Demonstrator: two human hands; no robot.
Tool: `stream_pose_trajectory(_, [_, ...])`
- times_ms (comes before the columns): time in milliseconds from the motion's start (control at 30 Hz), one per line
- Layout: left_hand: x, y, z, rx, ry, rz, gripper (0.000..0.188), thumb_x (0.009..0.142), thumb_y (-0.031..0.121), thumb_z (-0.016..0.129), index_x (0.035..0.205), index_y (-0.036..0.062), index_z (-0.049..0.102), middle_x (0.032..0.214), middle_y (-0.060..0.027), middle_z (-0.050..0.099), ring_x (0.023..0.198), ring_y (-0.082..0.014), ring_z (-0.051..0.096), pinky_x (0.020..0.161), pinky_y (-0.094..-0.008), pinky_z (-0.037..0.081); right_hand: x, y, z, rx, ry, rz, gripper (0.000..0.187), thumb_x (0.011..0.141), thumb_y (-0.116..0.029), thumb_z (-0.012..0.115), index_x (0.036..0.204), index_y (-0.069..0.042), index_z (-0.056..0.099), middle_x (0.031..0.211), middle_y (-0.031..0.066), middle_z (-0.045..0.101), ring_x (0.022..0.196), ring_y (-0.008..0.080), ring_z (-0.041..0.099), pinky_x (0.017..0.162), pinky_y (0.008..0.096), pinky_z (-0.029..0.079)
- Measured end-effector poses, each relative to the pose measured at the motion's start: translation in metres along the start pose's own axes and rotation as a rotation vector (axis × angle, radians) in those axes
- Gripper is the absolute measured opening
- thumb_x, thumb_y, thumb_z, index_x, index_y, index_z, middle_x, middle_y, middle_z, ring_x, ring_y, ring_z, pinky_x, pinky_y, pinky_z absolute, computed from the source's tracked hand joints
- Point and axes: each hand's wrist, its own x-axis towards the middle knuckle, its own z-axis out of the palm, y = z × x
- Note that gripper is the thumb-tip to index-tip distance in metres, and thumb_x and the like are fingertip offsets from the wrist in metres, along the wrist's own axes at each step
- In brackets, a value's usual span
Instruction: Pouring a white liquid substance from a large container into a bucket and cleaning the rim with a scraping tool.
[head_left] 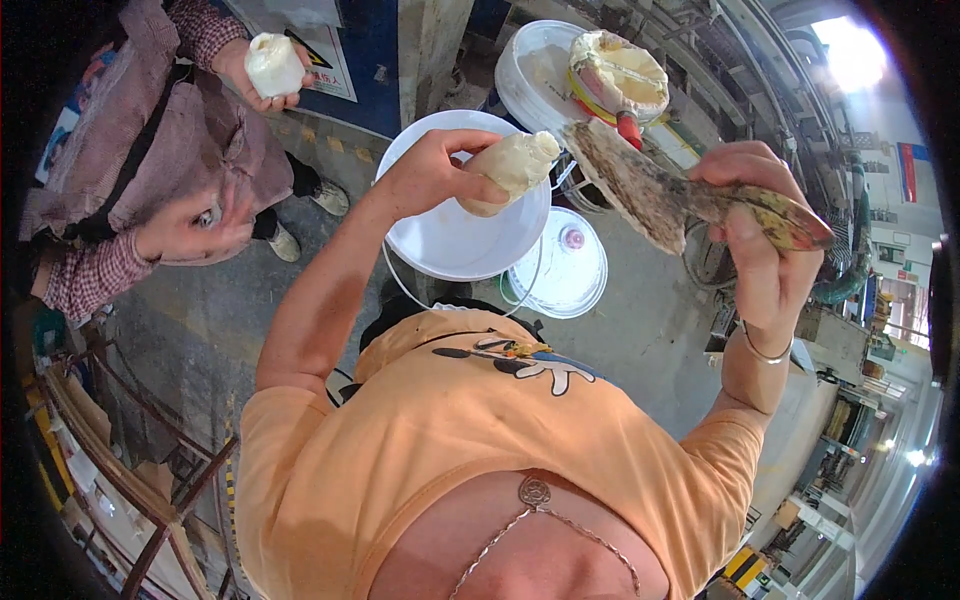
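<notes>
Over the white bucket (440, 250), my left hand (428, 180) is wrapped round a cream-coloured bottle-shaped piece (512, 172), its narrow neck pointing right. My fingers hide part of its wider end. On the right, my right hand (765, 235) grips a wide flat brush (635, 185) by its worn, stained handle. The brush head is grey-brown, ragged and caked. It points left toward the neck of the piece, with a small gap between them. Behind the brush stands a cream-crusted tub (620, 80) with a yellow band and a red-handled tool at its side.
The tub rests on a larger white bucket (525, 70). A white lid (575, 280) lies on the floor beside my bucket. At the left stands a co-worker in a checked apron (150, 150), holding a similar whitish piece (273, 65). A rusty metal frame (150, 480) is at the lower left.
</notes>
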Motion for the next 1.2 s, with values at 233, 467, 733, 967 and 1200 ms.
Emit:
stream_pose_trajectory(233, [0.009, -0.009, 0.002, -0.086, 0.028, 0.023, 0.063, 0.065, 0.013, 0.083, 0.123, 0.0052, 0.06, 0.113, -0.0058, 0.064, 0.101, -0.0159, 0.06, 0.095, -0.0338, 0.046, 0.001, 0.017, -0.007, -0.077, -0.119, -0.17, 0.021, 0.079, -0.009, 0.058, 0.095, 0.005, 0.06, 0.09, 0.0154, 0.062, 0.082, 0.0246, 0.059, 0.077, 0.0326, 0.047])
stream_pose_trajectory(467, [0.006, 0.001, 0.007, -0.031, 0.038, 0.158, 0.06, 0.067, 0.009, 0.081, 0.123, 0.0061, 0.06, 0.109, -0.0036, 0.065, 0.097, -0.0133, 0.061, 0.087, -0.0296, 0.049, 0.005, 0.009, -0.005, -0.068, -0.108, -0.124, 0.022, 0.077, -0.01, 0.058, 0.093, 0.005, 0.06, 0.088, 0.0157, 0.062, 0.08, 0.0248, 0.059, 0.074, 0.0332, 0.047])
stream_pose_trajectory(733, [0.003, 0.007, 0.01, -0.036, 0.065, 0.155, 0.06, 0.065, 0.004, 0.081, 0.121, 0.0089, 0.061, 0.113, -0.0021, 0.063, 0.1, -0.0136, 0.058, 0.09, -0.0294, 0.046, -0.001, 0.008, -0.003, 0.055, 0.002, -0.065, 0.024, 0.074, -0.012, 0.06, 0.092, 0.004, 0.06, 0.088, 0.0165, 0.062, 0.079, 0.0272, 0.06, 0.073, 0.0347, 0.047])
stream_pose_trajectory(967, [-0.01, 0.01, 0.018, 0.059, 0.118, 0.241, 0.062, 0.063, 0.004, 0.082, 0.12, 0.0133, 0.062, 0.116, -0.0019, 0.062, 0.107, -0.0165, 0.057, 0.095, -0.0315, 0.043, -0.017, 0.0, -0.013, 0.106, 0.099, 0.004, 0.035, 0.077, -0.03, 0.062, 0.086, 0.004, 0.063, 0.086, 0.0163, 0.062, 0.076, 0.0229, 0.059, 0.066, 0.03, 0.047])
stream_pose_trajectory(1200, [-0.017, 0.021, 0.027, 0.015, 0.135, 0.295, 0.067, 0.062, -0.001, 0.082, 0.123, 0.0148, 0.06, 0.12, -0.0026, 0.06, 0.114, -0.0186, 0.055, 0.101, -0.0341, 0.04, -0.029, 0.003, -0.021, 0.132, 0.318, 0.037, 0.045, 0.078, -0.04, 0.063, 0.092, 0.003, 0.061, 0.088, 0.0167, 0.061, 0.074, 0.0161, 0.058, 0.054, 0.0227, 0.041])
